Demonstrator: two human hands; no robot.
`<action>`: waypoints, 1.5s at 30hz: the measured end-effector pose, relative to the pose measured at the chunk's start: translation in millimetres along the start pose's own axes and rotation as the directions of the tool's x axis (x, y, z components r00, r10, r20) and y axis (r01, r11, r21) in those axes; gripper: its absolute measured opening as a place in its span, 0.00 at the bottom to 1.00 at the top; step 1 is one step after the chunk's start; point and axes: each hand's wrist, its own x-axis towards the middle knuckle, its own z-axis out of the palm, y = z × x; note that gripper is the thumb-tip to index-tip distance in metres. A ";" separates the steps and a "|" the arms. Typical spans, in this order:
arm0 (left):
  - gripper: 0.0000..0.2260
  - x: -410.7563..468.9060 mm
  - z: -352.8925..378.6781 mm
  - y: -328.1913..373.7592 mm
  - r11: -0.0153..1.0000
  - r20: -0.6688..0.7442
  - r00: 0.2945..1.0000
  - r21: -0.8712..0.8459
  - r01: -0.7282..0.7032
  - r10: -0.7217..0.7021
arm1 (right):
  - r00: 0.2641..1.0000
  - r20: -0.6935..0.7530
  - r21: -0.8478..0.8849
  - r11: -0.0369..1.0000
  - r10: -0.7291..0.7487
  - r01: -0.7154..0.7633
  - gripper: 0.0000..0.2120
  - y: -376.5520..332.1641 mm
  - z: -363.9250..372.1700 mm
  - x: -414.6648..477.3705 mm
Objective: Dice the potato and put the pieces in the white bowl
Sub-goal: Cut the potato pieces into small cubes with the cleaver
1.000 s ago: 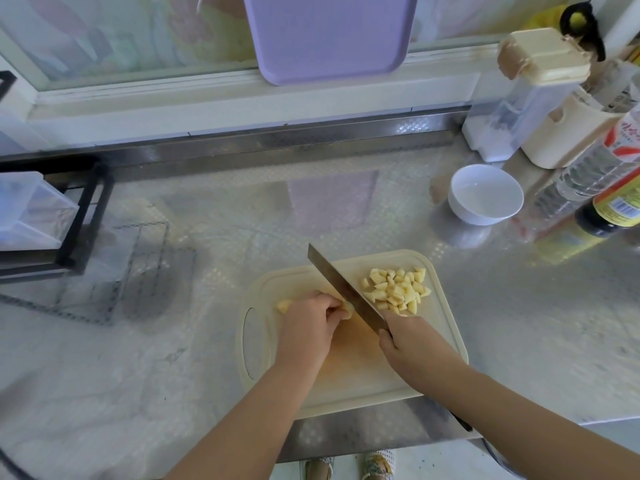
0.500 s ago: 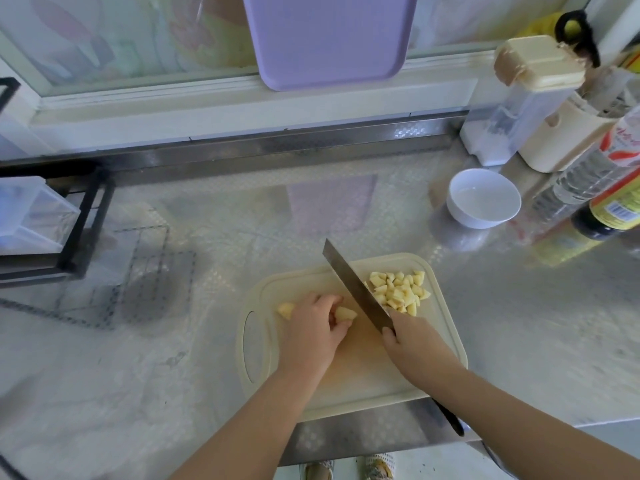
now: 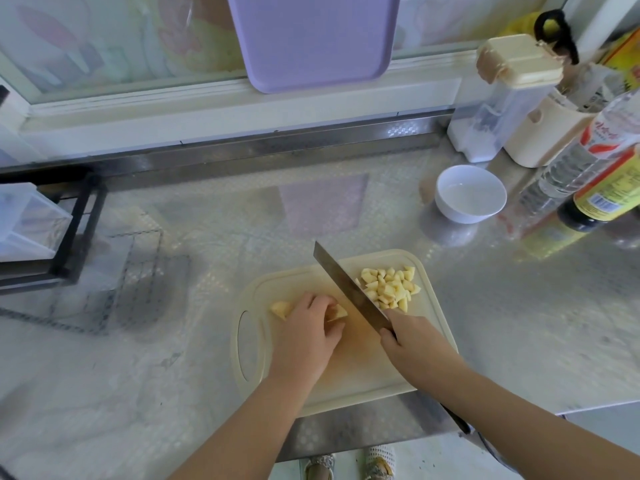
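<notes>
My pale, shiny surface (image 3: 173,375) carries the cream cutting board (image 3: 363,370) at 6 o'clock, at its near edge. From the board, the white bowl (image 3: 450,211) stands apart at 1 o'clock. A clear bottle (image 3: 561,174) and a dark bottle (image 3: 602,197) stand at 2 o'clock, with a cream-lidded container (image 3: 491,112) and a cream holder (image 3: 543,140) behind the bowl. A black rack (image 3: 79,230) sits at 9 o'clock.

One cream plastic cutting board (image 3: 363,368), one steel knife (image 3: 346,289), one round white bowl (image 3: 450,209), one lilac tray (image 3: 311,39), two labelled bottles (image 3: 568,174) (image 3: 609,192) and one heap of diced potato (image 3: 389,289) are seen.
</notes>
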 end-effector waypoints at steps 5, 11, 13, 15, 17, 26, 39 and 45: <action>0.07 0.5 -2.8 3.4 0.978 0.006 0.987 -0.137 0.157 -0.158 | 1.000 0.020 -0.038 0.999 -0.009 0.010 0.09 -2.5 5.5 -3.8; 0.05 3.7 -3.7 8.3 0.930 0.029 0.951 -0.200 0.308 -0.309 | 1.000 0.020 0.000 1.000 0.012 -0.012 0.10 -5.7 13.8 -6.5; 0.06 4.7 -3.9 9.7 0.909 0.043 0.937 -0.231 0.346 -0.346 | 1.000 0.017 -0.002 1.000 0.011 -0.011 0.10 -7.7 16.0 -7.4; 0.07 6.1 -3.9 10.2 0.893 0.056 0.926 -0.250 0.375 -0.374 | 1.000 0.006 0.004 1.000 0.012 -0.012 0.10 -8.7 18.0 -7.9; 0.09 7.2 -4.1 9.3 0.880 0.075 0.915 -0.253 0.403 -0.397 | 1.000 -0.003 0.014 1.000 0.018 -0.018 0.10 -9.0 19.9 -8.2; 0.11 13.4 -4.4 7.0 0.864 0.147 0.896 -0.238 0.443 -0.419 | 0.999 0.007 0.070 0.997 0.035 -0.035 0.10 -8.9 21.8 -6.2; 0.10 13.7 -13.2 4.5 0.876 0.240 0.898 -0.234 0.421 -0.368 | 0.999 0.001 0.050 0.998 0.040 -0.040 0.08 -13.4 25.8 6.3; 0.06 19.7 -18.5 -2.8 0.862 0.269 0.892 -0.265 0.432 -0.364 | 0.999 0.001 0.039 0.998 0.045 -0.045 0.09 -3.4 13.3 3.6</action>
